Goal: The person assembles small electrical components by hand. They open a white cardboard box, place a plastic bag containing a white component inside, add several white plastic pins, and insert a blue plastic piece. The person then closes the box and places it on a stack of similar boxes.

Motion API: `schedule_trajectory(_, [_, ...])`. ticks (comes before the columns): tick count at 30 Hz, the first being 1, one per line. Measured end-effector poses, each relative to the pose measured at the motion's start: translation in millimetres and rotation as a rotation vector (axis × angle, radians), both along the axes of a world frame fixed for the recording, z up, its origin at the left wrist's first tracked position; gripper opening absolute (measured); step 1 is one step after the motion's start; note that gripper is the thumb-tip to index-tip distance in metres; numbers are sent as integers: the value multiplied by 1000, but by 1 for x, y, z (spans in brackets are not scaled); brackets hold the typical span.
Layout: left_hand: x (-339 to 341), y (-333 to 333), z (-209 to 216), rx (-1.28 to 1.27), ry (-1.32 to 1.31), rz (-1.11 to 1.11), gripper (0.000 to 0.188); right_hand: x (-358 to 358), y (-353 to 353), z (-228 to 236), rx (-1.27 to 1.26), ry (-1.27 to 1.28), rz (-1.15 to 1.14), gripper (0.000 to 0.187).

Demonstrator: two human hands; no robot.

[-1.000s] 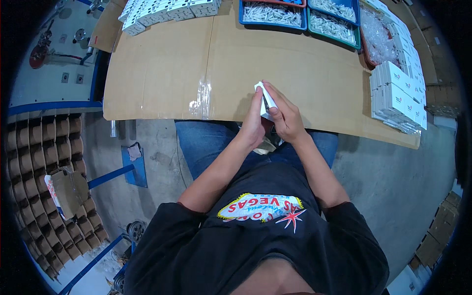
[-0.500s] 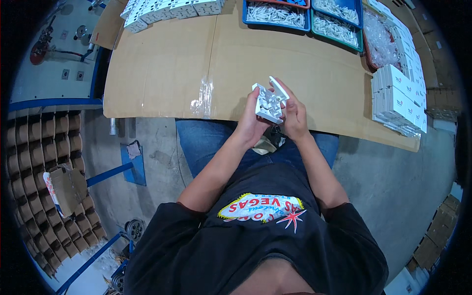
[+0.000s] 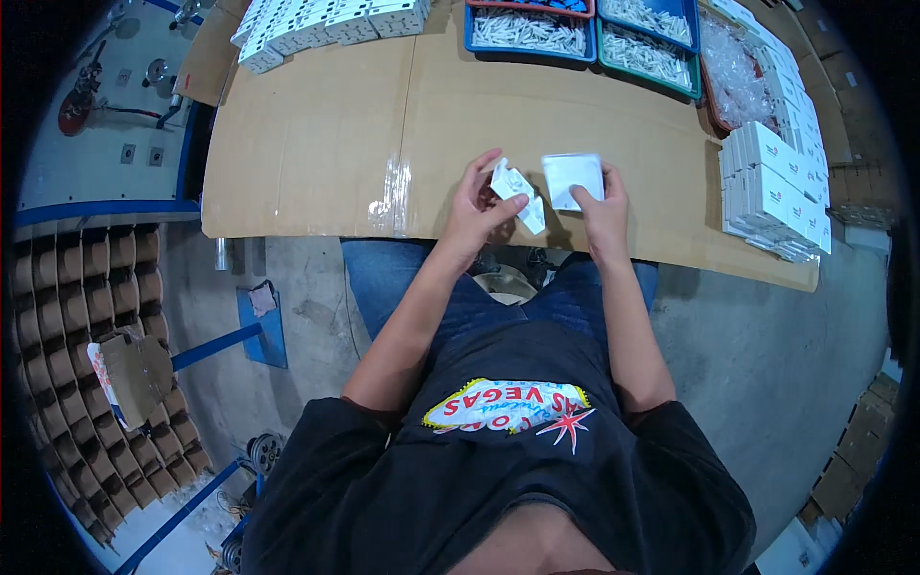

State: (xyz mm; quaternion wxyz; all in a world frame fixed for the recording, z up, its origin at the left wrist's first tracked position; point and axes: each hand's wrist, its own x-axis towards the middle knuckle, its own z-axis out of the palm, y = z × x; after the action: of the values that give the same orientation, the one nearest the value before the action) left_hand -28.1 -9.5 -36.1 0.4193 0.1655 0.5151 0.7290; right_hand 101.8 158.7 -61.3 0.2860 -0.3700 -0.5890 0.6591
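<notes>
left hand (image 3: 469,213) gripped a white housing (image 3: 518,198) – right hand (image 3: 607,215) pinched a square white cover (image 3: 572,172) at housing's 2 o'clock. blue tray (image 3: 532,57) sat 12 o'clock.

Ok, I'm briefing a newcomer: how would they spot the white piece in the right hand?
Find the cardboard-covered table. By its near edge, the right hand holds a square white piece. Its flat, square face sets it apart from the tilted, uneven white piece in the left hand.

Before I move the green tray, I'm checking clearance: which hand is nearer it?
Right hand: on the near side of the green tray; left hand: likewise, but farther left.
</notes>
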Motion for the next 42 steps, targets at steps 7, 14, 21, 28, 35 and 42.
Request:
schedule_trajectory(7, [-18,-5,-16,-77,358,-45,100,6,18,-3,245,-128,92,35])
schedule_trajectory(14, [-41,-14,-21,-492,1164,-42,96,5,44,14,575,-424,368,55])
schedule_trajectory(21, [-48,-12,-43,-560,1358,12,99,2,47,7,949,-498,145,49])
schedule_trajectory(28, [-42,3,-34,-570,1338,74,95,25,55,-14,924,-665,230,47])
schedule_trajectory(35, [-39,8,-39,-592,1375,121,89,30,55,-35,938,-657,185,46])
schedule_trajectory(42, [-38,7,-37,-635,1378,107,85,24,46,-34,977,-668,132,45])
